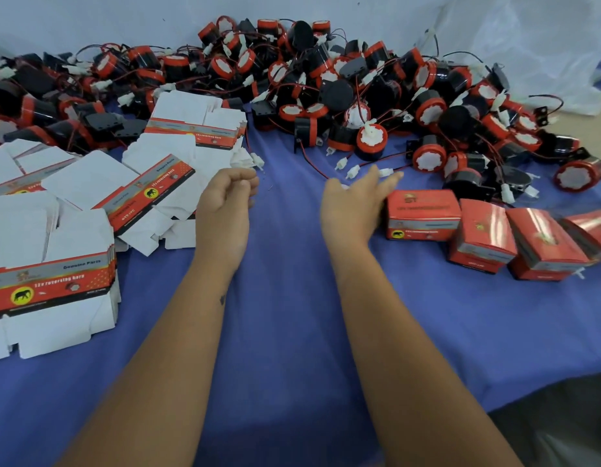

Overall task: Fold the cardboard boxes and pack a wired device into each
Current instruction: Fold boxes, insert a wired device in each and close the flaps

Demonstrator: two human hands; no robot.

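— On the blue cloth (292,298), hands, two: how do they lie?
— Left hand (225,197): forearm stretched forward, fingers loosely curled, holding nothing. Right hand (353,203): fingers straight, spread, beside the nearest folded box (423,214).
— Stock?
— Flat box blanks (53,284), stacked near left. Wired devices (326,85), red and black, heaped far across. Folded boxes, row at right.

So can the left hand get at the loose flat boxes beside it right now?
Probably yes. The left hand holds nothing, fingers loosely curled, and the flat boxes lie just to its left on the blue cloth with nothing between them.
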